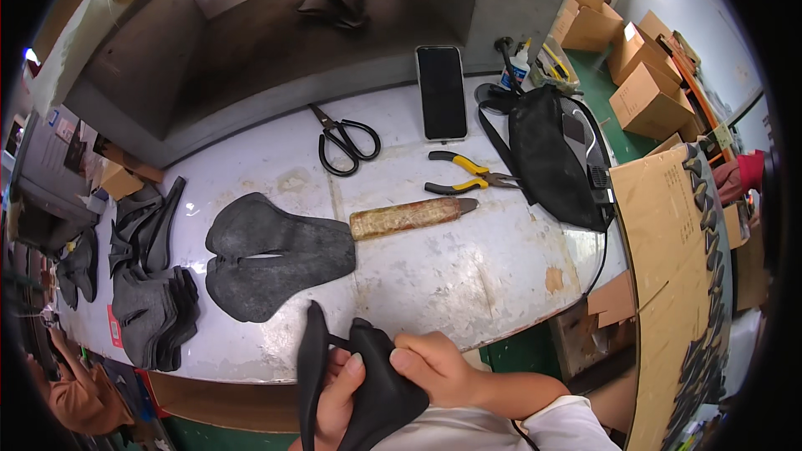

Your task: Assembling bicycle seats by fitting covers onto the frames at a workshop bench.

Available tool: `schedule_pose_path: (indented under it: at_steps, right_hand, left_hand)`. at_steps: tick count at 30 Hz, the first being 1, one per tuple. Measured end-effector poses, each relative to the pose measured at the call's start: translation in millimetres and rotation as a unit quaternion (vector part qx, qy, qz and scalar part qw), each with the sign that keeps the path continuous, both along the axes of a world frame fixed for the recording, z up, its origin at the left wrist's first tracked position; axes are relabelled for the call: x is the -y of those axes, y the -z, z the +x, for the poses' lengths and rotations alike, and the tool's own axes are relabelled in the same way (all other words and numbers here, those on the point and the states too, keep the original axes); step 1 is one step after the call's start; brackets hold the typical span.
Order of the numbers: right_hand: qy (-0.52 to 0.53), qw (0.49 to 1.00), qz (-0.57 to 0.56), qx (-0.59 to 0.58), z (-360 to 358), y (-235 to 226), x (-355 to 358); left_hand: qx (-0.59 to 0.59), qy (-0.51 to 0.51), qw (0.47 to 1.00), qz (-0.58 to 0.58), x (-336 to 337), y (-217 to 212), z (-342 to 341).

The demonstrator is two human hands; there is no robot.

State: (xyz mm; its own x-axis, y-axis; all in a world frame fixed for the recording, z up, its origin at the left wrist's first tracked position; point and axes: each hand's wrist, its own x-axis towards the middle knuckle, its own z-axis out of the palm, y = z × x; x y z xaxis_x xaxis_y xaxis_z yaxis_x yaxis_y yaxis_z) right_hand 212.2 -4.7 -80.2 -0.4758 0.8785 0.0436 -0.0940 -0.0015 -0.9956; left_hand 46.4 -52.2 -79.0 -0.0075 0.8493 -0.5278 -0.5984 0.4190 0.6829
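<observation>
The left hand (336, 392) and right hand (436, 367) pinch a black shaped piece (386, 388) before the near edge of the table (451, 301), seemingly partway worked. Beyond, a flat grey piece (309, 241) and a leftward stack (146, 309) apparently remain

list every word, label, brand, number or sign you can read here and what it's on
No text is clear enough to quote.
White bottle: blue label, print too small.
Red tag: marks too small.
Cardboard box: faint marks, blurred.
Phone: dark screen, no text visible.
Black piece held by the left hand and right hand: no lettering visible.
</observation>
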Motion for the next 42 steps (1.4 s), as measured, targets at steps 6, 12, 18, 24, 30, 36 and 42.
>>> schedule_pose_path:
  at_steps: [6,12,18,24,30,36,42]
  right_hand:
    - [-0.043,0.999,0.004,-0.007,9.9,7.6,0.2]
    - [0.030,0.979,-0.127,-0.158,2.5,17.8,11.1]
    - [0.093,0.909,-0.307,-0.267,5.4,21.0,10.2]
    - [-0.003,0.958,-0.182,-0.221,46.6,31.3,0.8]
    - [0.164,0.972,0.061,0.155,38.1,3.4,-23.0]
    - [0.071,0.955,0.257,0.128,24.3,-20.2,7.0]
    - [0.016,0.990,0.096,0.103,4.5,-9.0,18.7]
  left_hand:
    - [-0.231,-0.103,0.963,0.096,-11.4,-1.9,22.8]
    - [-0.123,-0.071,0.988,0.065,-9.3,13.2,25.9]
    - [-0.258,-0.047,0.928,0.266,-5.6,26.8,30.3]
    - [0.063,0.018,0.959,0.274,-30.6,33.1,-37.6]
    - [-0.413,0.035,0.861,0.296,-31.7,-10.4,-48.2]
    - [-0.529,-0.033,0.800,0.279,-28.3,-14.8,-35.5]
    - [-0.542,0.000,0.749,0.381,-34.7,-27.4,3.7]
